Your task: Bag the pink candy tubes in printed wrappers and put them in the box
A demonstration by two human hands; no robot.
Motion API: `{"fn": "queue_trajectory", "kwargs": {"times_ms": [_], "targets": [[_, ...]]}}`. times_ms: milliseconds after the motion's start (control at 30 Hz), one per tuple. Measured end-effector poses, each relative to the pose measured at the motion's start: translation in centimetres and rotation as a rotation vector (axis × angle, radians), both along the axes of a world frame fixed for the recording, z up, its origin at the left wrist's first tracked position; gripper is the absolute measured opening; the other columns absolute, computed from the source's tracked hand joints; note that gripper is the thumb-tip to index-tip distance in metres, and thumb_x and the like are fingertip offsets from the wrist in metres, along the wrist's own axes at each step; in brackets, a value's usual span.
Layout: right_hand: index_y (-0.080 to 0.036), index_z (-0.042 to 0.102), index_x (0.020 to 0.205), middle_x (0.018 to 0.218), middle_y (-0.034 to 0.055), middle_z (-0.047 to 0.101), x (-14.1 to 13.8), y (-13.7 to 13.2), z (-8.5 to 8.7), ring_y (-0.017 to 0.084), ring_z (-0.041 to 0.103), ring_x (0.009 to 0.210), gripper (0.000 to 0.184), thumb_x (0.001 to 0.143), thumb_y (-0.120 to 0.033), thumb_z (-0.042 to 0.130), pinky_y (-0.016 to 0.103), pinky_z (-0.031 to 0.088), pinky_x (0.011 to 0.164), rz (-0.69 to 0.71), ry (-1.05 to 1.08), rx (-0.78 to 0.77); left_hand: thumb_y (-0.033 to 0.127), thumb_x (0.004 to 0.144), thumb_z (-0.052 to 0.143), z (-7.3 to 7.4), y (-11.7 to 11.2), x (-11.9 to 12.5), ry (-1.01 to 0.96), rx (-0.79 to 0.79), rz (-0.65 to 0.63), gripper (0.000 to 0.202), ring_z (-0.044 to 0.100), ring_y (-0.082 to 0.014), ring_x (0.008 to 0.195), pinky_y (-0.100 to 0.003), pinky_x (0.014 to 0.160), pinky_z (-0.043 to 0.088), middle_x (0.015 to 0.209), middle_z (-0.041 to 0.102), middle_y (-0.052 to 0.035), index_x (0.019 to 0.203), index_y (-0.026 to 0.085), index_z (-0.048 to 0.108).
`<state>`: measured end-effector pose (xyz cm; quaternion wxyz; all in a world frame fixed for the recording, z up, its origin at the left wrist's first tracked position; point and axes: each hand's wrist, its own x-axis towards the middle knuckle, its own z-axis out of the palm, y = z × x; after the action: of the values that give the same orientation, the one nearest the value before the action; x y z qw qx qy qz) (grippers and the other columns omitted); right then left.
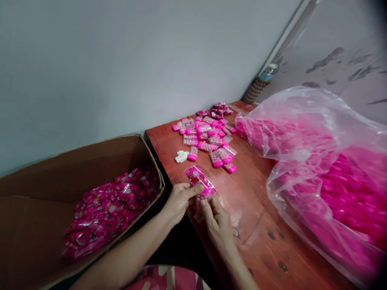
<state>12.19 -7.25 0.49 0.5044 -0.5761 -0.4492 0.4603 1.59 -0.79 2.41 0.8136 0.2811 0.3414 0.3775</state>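
Note:
Above the table's near edge, my left hand [181, 198] is closed, with its thumb pressed on a shiny printed pink wrapper [194, 172]. A small clear candy container [202, 197] with a pink cap and round pink balls sits against the wrapper, partly hidden by fingers. My right hand [218, 219] pinches the lower end of this container between thumb and fingers. Whether the container is inside the wrapper or only against it, I cannot tell. Beyond my hands lies a loose pile of similar filled containers [208, 133] with pink caps.
Wrapped pink packets [113, 205] fill part of a cardboard box [75, 155] at left. More packets [220, 109] lie behind the pile on the reddish table [250, 201]. A crumpled white scrap [182, 156] lies nearby. At right, a large clear bag [302, 104] holds pink pieces; a bottle [259, 85] stands behind.

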Motion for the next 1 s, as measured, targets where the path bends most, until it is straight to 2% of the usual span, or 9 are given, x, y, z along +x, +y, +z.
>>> {"fn": "queue_trajectory", "kwargs": {"times_ms": [100, 200, 267, 433, 600, 700, 800, 900, 1000], "targets": [[-0.02, 0.052, 0.083, 0.06, -0.0025, 0.055, 0.4, 0.0, 0.3, 0.013, 0.054, 0.051, 0.019, 0.085, -0.039, 0.049, 0.023, 0.043, 0.048, 0.053, 0.012, -0.027, 0.032, 0.067, 0.068, 0.2, 0.0, 0.0, 0.039, 0.056, -0.02, 0.025, 0.053, -0.0136, 0.039, -0.023, 0.035, 0.039, 0.053, 0.059, -0.0048, 0.062, 0.009, 0.06], [-0.019, 0.05, 0.082, 0.062, -0.0016, 0.056, 0.6, 0.0, 0.7, 0.012, 0.053, 0.046, 0.025, 0.085, -0.043, 0.046, 0.023, 0.042, 0.044, 0.128, 0.231, -0.081, 0.034, 0.069, 0.066, 0.4, 0.2, 0.1, 0.066, 0.1, -0.095, 0.027, 0.05, -0.0135, 0.034, -0.024, 0.034, 0.039, 0.046, 0.057, -0.004, 0.058, 0.01, 0.06], [-0.019, 0.051, 0.082, 0.063, -0.0015, 0.057, 0.7, 0.0, 0.7, 0.011, 0.052, 0.045, 0.026, 0.084, -0.045, 0.047, 0.023, 0.042, 0.043, 0.12, 0.29, -0.089, 0.034, 0.069, 0.066, 0.5, 0.2, 0.2, 0.089, 0.127, -0.123, 0.027, 0.05, -0.0136, 0.034, -0.024, 0.035, 0.04, 0.044, 0.056, -0.004, 0.058, 0.009, 0.061], [-0.019, 0.054, 0.08, 0.055, -0.004, 0.053, 0.8, -0.1, 0.4, 0.011, 0.051, 0.047, 0.021, 0.082, -0.04, 0.052, 0.021, 0.04, 0.045, 0.0, 0.122, -0.032, 0.031, 0.068, 0.067, 0.4, -0.3, 0.6, 0.117, 0.126, -0.055, 0.024, 0.053, -0.0136, 0.04, -0.024, 0.039, 0.042, 0.049, 0.058, -0.0048, 0.06, 0.009, 0.064], [-0.017, 0.052, 0.076, 0.055, -0.0025, 0.054, 0.8, 0.1, 0.2, 0.008, 0.045, 0.035, 0.029, 0.084, -0.044, 0.047, 0.019, 0.033, 0.034, 0.093, 0.412, -0.106, 0.033, 0.072, 0.062, 0.5, -0.8, 0.5, 0.035, 0.086, -0.117, 0.029, 0.052, -0.0139, 0.037, -0.027, 0.041, 0.044, 0.047, 0.057, -0.0054, 0.059, 0.008, 0.062], [-0.017, 0.054, 0.08, 0.055, -0.0027, 0.054, 0.8, -0.1, -0.1, 0.009, 0.048, 0.041, 0.025, 0.084, -0.041, 0.05, 0.02, 0.037, 0.04, 0.019, 0.231, -0.058, 0.031, 0.07, 0.065, 0.2, -0.9, 0.4, 0.04, 0.066, -0.123, 0.025, 0.053, -0.0143, 0.04, -0.027, 0.04, 0.044, 0.049, 0.057, -0.0048, 0.064, 0.007, 0.064], [-0.019, 0.055, 0.083, 0.055, -0.0035, 0.054, 0.8, -0.1, -0.5, 0.01, 0.05, 0.046, 0.021, 0.082, -0.039, 0.053, 0.02, 0.038, 0.044, -0.04, 0.087, -0.04, 0.029, 0.065, 0.07, 0.1, -1.1, 0.5, 0.115, 0.057, -0.038, 0.022, 0.054, -0.0129, 0.044, -0.023, 0.042, 0.043, 0.052, 0.058, -0.0048, 0.062, 0.008, 0.063], [-0.018, 0.053, 0.079, 0.058, -0.0031, 0.055, 0.8, 0.2, -0.6, 0.008, 0.049, 0.042, 0.024, 0.083, -0.042, 0.051, 0.019, 0.037, 0.039, 0.063, 0.336, -0.097, 0.033, 0.067, 0.067, 0.2, -1.2, 0.4, 0.1, 0.049, -0.046, 0.026, 0.053, -0.0142, 0.04, -0.026, 0.039, 0.043, 0.05, 0.056, -0.0043, 0.062, 0.008, 0.062], [-0.019, 0.052, 0.093, 0.068, -0.0003, 0.061, 0.6, 0.5, -0.5, 0.011, 0.057, 0.049, 0.026, 0.081, -0.042, 0.054, 0.022, 0.044, 0.046, 0.098, 0.579, -0.095, 0.037, 0.069, 0.065, 0.4, -0.9, 0.0, 0.082, 0.027, -0.021, 0.03, 0.049, -0.0125, 0.035, -0.026, 0.036, 0.04, 0.047, 0.052, -0.0024, 0.062, 0.009, 0.06]]}}
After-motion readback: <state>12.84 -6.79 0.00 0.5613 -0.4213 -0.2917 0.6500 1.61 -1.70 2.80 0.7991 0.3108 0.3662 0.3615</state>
